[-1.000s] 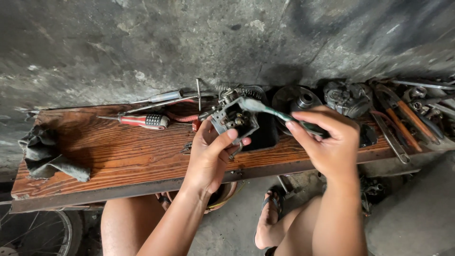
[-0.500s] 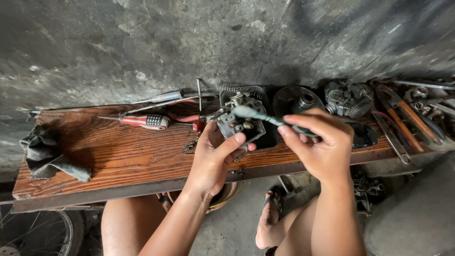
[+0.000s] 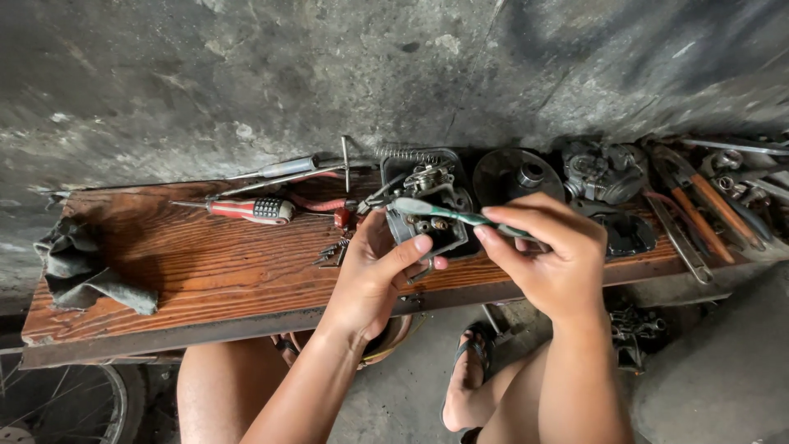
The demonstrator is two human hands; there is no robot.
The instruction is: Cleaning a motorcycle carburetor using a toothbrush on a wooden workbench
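While a grey rag (image 3: 86, 267) lies at the desk's (image 3: 205, 279) left end, the left hand (image 3: 374, 275) clasps a small engine part (image 3: 427, 210) above the desk's middle; the right hand's (image 3: 551, 259) grip pinches what looks like a green toothbrush (image 3: 448, 214) against it.

Bare board (image 3: 189, 271) left of the carburetor (image 3: 427, 214); screwdrivers (image 3: 246, 209) behind, engine parts (image 3: 604, 173) crowding the right.
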